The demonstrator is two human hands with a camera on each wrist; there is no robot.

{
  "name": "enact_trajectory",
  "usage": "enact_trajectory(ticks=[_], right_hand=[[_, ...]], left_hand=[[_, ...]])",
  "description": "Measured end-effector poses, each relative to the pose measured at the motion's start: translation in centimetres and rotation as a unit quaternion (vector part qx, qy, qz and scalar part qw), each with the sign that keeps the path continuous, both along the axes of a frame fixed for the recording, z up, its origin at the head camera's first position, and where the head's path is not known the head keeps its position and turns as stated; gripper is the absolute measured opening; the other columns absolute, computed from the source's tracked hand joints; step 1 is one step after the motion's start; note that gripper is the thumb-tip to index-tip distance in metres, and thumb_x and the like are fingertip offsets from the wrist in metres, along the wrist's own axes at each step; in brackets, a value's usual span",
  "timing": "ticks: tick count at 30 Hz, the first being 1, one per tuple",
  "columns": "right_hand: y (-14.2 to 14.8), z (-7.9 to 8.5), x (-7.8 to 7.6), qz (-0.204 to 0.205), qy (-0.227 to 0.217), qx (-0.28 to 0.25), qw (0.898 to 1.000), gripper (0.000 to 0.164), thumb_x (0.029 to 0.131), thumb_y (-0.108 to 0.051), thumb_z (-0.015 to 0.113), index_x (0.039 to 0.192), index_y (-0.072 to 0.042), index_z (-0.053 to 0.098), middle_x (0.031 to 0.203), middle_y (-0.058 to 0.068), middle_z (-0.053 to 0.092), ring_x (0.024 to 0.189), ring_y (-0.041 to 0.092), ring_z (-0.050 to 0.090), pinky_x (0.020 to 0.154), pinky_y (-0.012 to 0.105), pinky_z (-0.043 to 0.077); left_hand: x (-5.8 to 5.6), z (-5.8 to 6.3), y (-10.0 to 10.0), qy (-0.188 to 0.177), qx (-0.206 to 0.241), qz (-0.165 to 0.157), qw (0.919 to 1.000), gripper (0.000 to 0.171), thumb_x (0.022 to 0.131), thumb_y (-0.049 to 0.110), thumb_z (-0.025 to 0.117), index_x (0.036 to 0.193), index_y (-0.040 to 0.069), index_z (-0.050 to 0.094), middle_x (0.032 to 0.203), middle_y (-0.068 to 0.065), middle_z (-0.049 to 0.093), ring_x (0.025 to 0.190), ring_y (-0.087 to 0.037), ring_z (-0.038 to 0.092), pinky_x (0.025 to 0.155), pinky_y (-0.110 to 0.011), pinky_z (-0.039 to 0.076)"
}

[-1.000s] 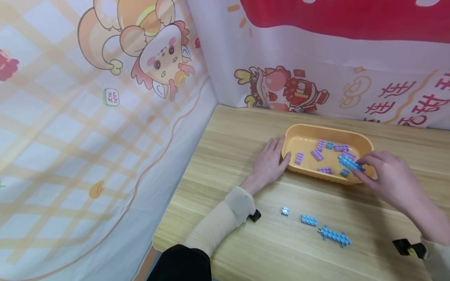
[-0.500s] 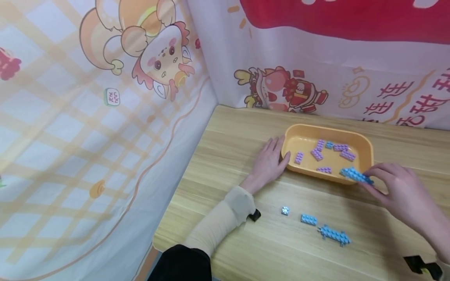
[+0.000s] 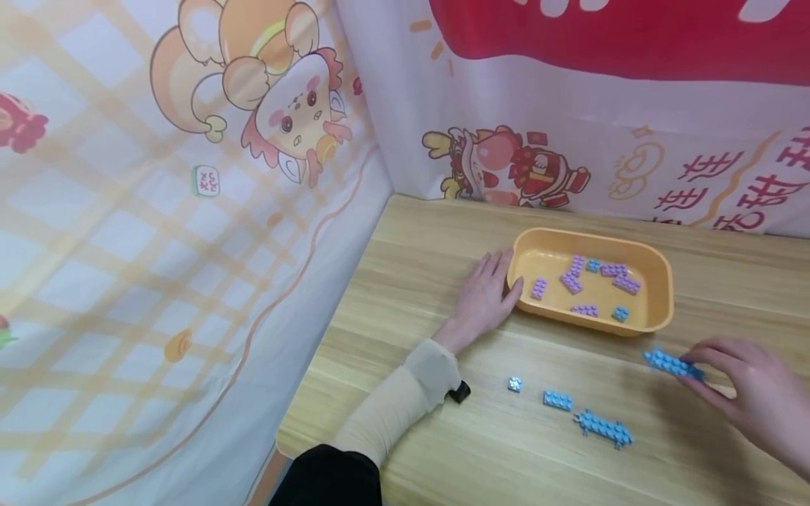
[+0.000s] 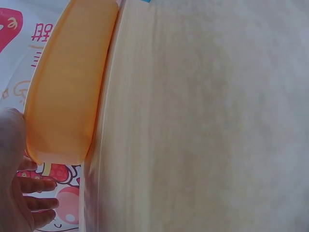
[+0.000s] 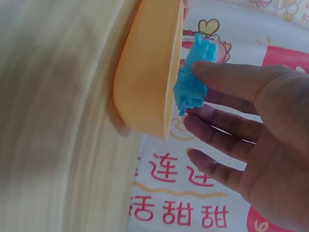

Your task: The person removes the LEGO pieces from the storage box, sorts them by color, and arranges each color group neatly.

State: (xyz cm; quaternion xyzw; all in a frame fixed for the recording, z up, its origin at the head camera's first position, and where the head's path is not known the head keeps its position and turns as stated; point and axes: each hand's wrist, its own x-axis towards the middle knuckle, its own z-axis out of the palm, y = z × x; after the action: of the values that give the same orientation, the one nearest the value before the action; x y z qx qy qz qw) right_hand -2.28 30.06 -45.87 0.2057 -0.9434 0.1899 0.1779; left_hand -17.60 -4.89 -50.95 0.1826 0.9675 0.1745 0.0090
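In the head view my right hand point(image 3: 749, 386) pinches a long blue building-block piece point(image 3: 672, 362) between thumb and fingers. It is above the table, just past the near right corner of the yellow tray point(image 3: 663, 309). The right wrist view shows the thumb on one side of this blue piece point(image 5: 193, 79), with the lower fingers loosely extended. My left hand point(image 3: 482, 299) touches the tray's left end. In the left wrist view its fingers point(image 4: 41, 203) reach past the end of the tray point(image 4: 72, 87), not curled round it.
Several purple blocks point(image 3: 571, 282) and two small blue blocks point(image 3: 620, 313) lie in the tray. In front of it on the table are a small light-blue block point(image 3: 515, 384), a blue block point(image 3: 557, 400) and another long blue piece point(image 3: 603, 428). Printed cloth point(image 3: 405, 119) hangs behind.
My right hand has lifted the long blue piece out of the tray and moved it towards me and to the right. My left hand stays at the tray's left end.
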Motion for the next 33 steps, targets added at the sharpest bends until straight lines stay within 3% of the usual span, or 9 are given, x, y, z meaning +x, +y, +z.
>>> enact_trajectory(ticks=[5, 8, 12, 18, 21, 23, 25, 28, 33], right_hand=[[1.2, -1.5, 1.4, 0.002, 0.016, -0.043, 0.999, 0.088, 0.090, -0.091, 0.034, 0.076, -0.016, 0.077, 0.082, 0.005, 0.073, 0.090, -0.017, 0.051, 0.074, 0.007, 0.041], [1.8, -2.3, 2.1, 0.000, 0.017, -0.052, 0.998, 0.088, 0.090, -0.091, 0.033, 0.075, -0.016, 0.077, 0.080, 0.007, 0.071, 0.094, -0.026, 0.043, 0.075, 0.002, 0.039], [2.6, -3.8, 3.3, 0.007, -0.003, -0.059, 0.998, 0.085, 0.086, -0.093, 0.037, 0.075, -0.018, 0.077, 0.080, 0.002, 0.071, 0.090, -0.024, 0.048, 0.076, -0.003, 0.037], [2.8, -6.1, 4.7, 0.028, -0.005, -0.107, 0.994, 0.079, 0.087, -0.090, 0.049, 0.076, -0.016, 0.076, 0.088, -0.025, 0.066, 0.100, -0.032, 0.043, 0.080, -0.006, 0.037], [2.9, -6.6, 5.5, 0.021, -0.020, -0.114, 0.993, 0.065, 0.084, -0.081, 0.072, 0.078, -0.016, 0.076, 0.091, -0.028, 0.065, 0.099, -0.032, 0.044, 0.080, -0.006, 0.037], [3.0, -6.8, 6.0, 0.005, -0.038, -0.104, 0.994, 0.051, 0.073, -0.067, 0.092, 0.079, -0.018, 0.076, 0.091, -0.030, 0.065, 0.095, -0.029, 0.046, 0.079, -0.005, 0.036], [3.1, -7.1, 6.5, -0.010, -0.053, -0.096, 0.994, 0.044, 0.059, -0.046, 0.105, 0.079, -0.020, 0.076, 0.090, -0.031, 0.065, 0.091, -0.027, 0.049, 0.078, -0.004, 0.036], [3.0, -7.2, 6.9, -0.034, -0.091, -0.059, 0.994, 0.044, 0.048, -0.022, 0.107, 0.078, -0.024, 0.076, 0.087, -0.024, 0.066, 0.088, -0.023, 0.049, 0.074, -0.002, 0.036], [2.3, -7.0, 7.1, -0.060, -0.188, 0.023, 0.980, 0.039, 0.057, -0.014, 0.106, 0.081, -0.025, 0.078, 0.091, -0.008, 0.071, 0.084, -0.020, 0.048, 0.066, 0.011, 0.045]], left_hand=[[0.0, 0.1, 0.0, 0.004, 0.001, -0.003, 1.0000, 0.071, 0.117, 0.050, 0.042, 0.176, 0.015, 0.025, 0.180, -0.013, 0.037, 0.169, -0.030, 0.034, 0.142, -0.043, 0.027], [0.0, 0.2, 0.0, 0.007, 0.001, -0.005, 1.0000, 0.071, 0.117, 0.050, 0.041, 0.176, 0.014, 0.025, 0.179, -0.014, 0.037, 0.169, -0.030, 0.034, 0.142, -0.043, 0.027], [0.0, 0.2, 0.0, 0.007, 0.000, -0.007, 1.0000, 0.071, 0.117, 0.050, 0.041, 0.176, 0.014, 0.025, 0.179, -0.014, 0.037, 0.168, -0.030, 0.035, 0.142, -0.043, 0.027], [0.0, 0.1, 0.1, 0.004, 0.002, -0.004, 1.0000, 0.071, 0.117, 0.050, 0.041, 0.176, 0.015, 0.025, 0.179, -0.014, 0.037, 0.168, -0.030, 0.035, 0.142, -0.043, 0.027], [0.0, 0.1, 0.1, 0.002, 0.005, -0.003, 1.0000, 0.071, 0.117, 0.050, 0.040, 0.176, 0.015, 0.024, 0.180, -0.013, 0.037, 0.169, -0.030, 0.034, 0.142, -0.042, 0.026], [0.0, 0.2, 0.1, 0.001, 0.005, -0.004, 1.0000, 0.071, 0.117, 0.051, 0.039, 0.176, 0.015, 0.024, 0.180, -0.013, 0.036, 0.169, -0.029, 0.033, 0.143, -0.041, 0.025], [0.0, 0.2, 0.1, -0.001, 0.004, -0.005, 1.0000, 0.071, 0.117, 0.051, 0.039, 0.176, 0.015, 0.023, 0.180, -0.013, 0.036, 0.169, -0.029, 0.033, 0.143, -0.041, 0.024], [0.1, 0.1, 0.0, -0.003, 0.004, -0.005, 1.0000, 0.071, 0.117, 0.051, 0.039, 0.176, 0.015, 0.023, 0.180, -0.013, 0.036, 0.169, -0.029, 0.032, 0.143, -0.041, 0.024], [0.0, 0.0, 0.0, -0.004, 0.007, -0.003, 1.0000, 0.070, 0.117, 0.049, 0.040, 0.176, 0.015, 0.023, 0.180, -0.013, 0.036, 0.169, -0.029, 0.033, 0.142, -0.042, 0.024]])
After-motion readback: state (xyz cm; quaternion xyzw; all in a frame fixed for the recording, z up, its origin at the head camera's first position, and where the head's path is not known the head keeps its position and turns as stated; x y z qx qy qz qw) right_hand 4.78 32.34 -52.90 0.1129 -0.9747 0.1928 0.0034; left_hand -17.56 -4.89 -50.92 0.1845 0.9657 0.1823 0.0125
